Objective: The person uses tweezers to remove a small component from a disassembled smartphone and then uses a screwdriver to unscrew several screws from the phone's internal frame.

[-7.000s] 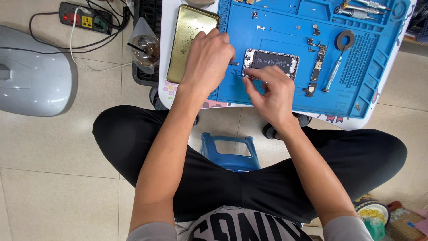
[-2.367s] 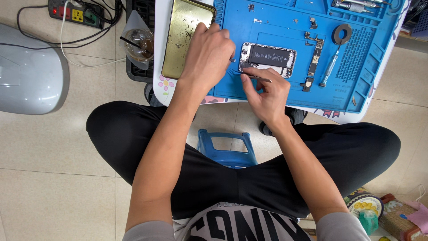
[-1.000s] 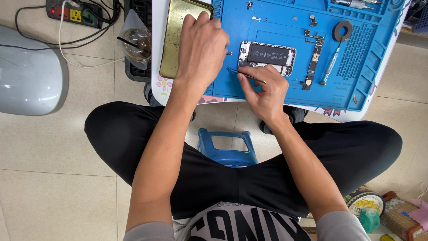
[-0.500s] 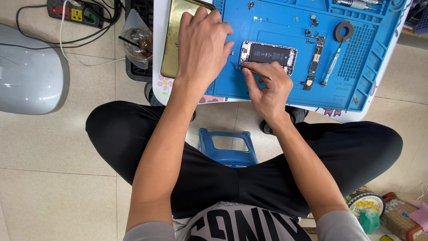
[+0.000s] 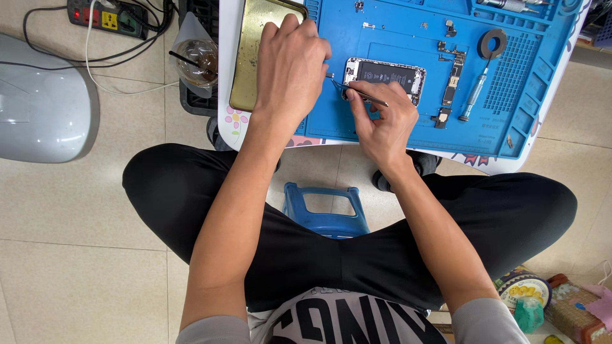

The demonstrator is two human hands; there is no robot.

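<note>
Right hand [image 5: 381, 121] pinches tweezers [image 5: 360, 92] beside opened phone [image 5: 385, 76]; left hand [image 5: 290, 60] flat.

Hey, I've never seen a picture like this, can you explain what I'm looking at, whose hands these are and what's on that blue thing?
The camera sits on a person's head and looks straight down, so you see their own arms and lap. On a small table lies a blue work mat with an opened phone, a loose circuit board, a screwdriver and a black ring. The right hand holds thin tweezers, tips pointing left beside the phone. The left hand rests flat, partly over a gold tray. A drink cup and power strip sit on the floor side.
</note>
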